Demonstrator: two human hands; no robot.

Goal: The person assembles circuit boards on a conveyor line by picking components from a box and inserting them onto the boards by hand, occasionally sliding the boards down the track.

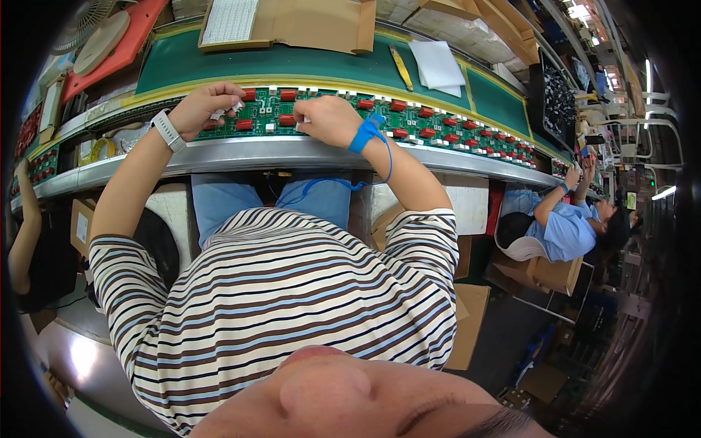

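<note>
Left grip (203, 109) around white parts (217, 114), probably.

A yellow cutter (400, 68) lies beside white sheets (438, 64), right of an open cardboard box (314, 26)

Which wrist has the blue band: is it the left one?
No, the blue band is on the wrist of the right hand, while the wrist of the left hand has a white watch.
</note>
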